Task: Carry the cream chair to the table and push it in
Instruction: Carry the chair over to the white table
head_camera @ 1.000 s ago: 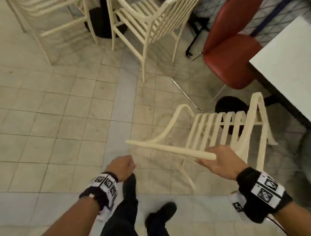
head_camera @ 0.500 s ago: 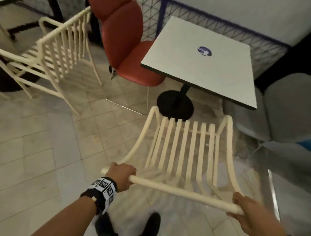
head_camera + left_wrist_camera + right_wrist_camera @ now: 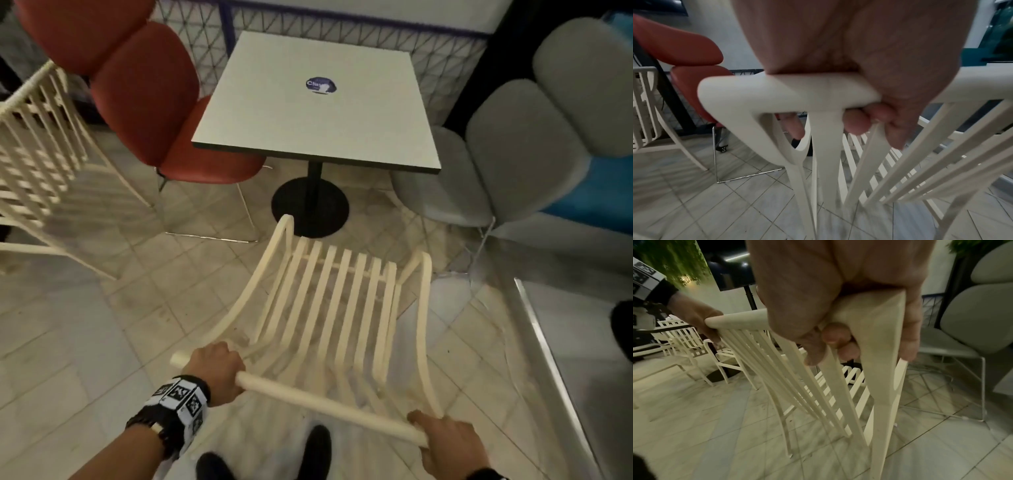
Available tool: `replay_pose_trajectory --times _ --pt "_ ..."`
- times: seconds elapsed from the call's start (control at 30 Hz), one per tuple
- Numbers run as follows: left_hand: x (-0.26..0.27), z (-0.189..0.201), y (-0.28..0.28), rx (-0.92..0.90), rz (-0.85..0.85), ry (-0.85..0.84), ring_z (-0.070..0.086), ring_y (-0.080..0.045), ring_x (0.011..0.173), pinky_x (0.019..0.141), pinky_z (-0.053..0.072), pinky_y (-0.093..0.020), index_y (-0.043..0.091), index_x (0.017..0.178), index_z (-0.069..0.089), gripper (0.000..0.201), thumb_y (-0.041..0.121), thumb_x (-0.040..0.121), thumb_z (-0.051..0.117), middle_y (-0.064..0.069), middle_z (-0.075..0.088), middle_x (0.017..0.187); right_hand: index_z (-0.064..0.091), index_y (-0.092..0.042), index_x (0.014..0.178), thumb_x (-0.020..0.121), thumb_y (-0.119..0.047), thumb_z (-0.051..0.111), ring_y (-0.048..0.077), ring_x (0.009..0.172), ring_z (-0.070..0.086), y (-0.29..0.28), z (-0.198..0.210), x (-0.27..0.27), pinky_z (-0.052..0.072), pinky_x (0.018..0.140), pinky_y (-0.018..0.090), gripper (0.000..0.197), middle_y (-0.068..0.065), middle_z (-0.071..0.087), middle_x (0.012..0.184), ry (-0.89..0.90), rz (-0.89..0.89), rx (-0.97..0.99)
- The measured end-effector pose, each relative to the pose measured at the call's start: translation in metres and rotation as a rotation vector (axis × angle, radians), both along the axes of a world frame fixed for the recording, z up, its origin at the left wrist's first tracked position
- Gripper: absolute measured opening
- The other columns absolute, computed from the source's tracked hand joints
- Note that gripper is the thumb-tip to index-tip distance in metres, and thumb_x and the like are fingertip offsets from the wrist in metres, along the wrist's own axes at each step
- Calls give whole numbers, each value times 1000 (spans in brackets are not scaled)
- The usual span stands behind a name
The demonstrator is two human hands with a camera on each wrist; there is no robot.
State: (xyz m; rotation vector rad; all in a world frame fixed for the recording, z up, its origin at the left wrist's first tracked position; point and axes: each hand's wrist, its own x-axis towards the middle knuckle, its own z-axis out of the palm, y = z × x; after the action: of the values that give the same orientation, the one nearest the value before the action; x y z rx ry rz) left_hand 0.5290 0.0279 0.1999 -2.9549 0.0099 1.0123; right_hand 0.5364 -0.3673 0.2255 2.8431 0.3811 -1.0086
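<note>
Both hands, left & right, grip cream chair top rail; table only in head view.

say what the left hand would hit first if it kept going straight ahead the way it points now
Most likely the table. The left hand grips the cream chair by its top rail and points toward the near table edge. The floor between looks free, though depth is hard to judge.

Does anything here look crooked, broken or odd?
Only the cream chair: it leans toward the person, gripped by the top rail in the left hand and right hand, short of the table. Nothing looks broken or spilled.
</note>
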Motion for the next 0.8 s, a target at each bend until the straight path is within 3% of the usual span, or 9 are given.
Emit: replay_pose_trajectory --times 0.03,0.1,0.17,0.37,0.47,0.53,0.63,0.7,0.8 --pt "-6 -1 -2 8 -1 -5 55 -19 107 86 46 -34 32 106 67 35 53 82 54 1 59 111 51 -45 109 71 -39 60 12 78 70 -1 -7 -4 54 73 29 39 -1 67 77 -4 24 -28" --pt "-17 -1 -2 19 8 -12 54 -17 108 90 46 -33 32 108 66 34 51 83 54 2 56 113 62 -46 85 45 -44 76 3 41 60 -12 -22 -6 50 44 19 42 -7 60 48 20 31 -3" --pt "-22 1 -3 18 28 -3 53 -16 109 92 46 -32 33 110 65 36 54 82 55 3 54 114 63 -44 73 30 -38 79 3 27 48 -18 -36 -5 44 35 16 46 -10 54 37 -49 57 67" --pt "4 19 -18 63 116 -13 57 -14 105 89 47 -35 35 107 65 29 46 83 54 4 52 114 63 -42 73 24 -24 74 12 30 49 -17 -31 40 48 45 25 53 -6 52 38 -185 123 45" --pt "34 26 -20 87 172 -45 57 -18 110 91 46 -38 34 111 63 32 45 83 54 1 52 117 63 -39 83 50 -24 75 14 41 47 -8 -12 78 50 59 31 38 -9 46 48 -186 148 54" --pt "47 22 -19 86 204 -52 57 -19 110 92 47 -39 32 112 63 34 47 83 54 -1 52 117 60 -36 102 72 -22 61 17 59 52 -1 -10 101 47 77 35 33 -9 52 65 -218 165 107" --pt "52 20 -22 80 237 -39 57 -19 107 92 49 -39 32 111 65 35 51 83 55 -1 53 115 58 -34 108 81 -22 54 22 73 60 -1 -11 120 47 83 34 31 -4 66 80 -233 195 182" --pt "49 21 -18 23 241 -42 56 -18 104 91 48 -38 33 109 64 41 62 82 56 2 56 109 59 -34 108 83 -33 61 20 76 55 -9 -15 125 49 81 36 25 -2 61 84 -213 194 269" --pt "31 28 -5 -194 293 -110 52 -12 94 84 44 -34 39 94 58 47 80 72 50 13 54 93 49 -46 112 76 -67 59 12 91 44 -31 -12 120 47 83 33 43 -7 46 98 -111 -21 420"
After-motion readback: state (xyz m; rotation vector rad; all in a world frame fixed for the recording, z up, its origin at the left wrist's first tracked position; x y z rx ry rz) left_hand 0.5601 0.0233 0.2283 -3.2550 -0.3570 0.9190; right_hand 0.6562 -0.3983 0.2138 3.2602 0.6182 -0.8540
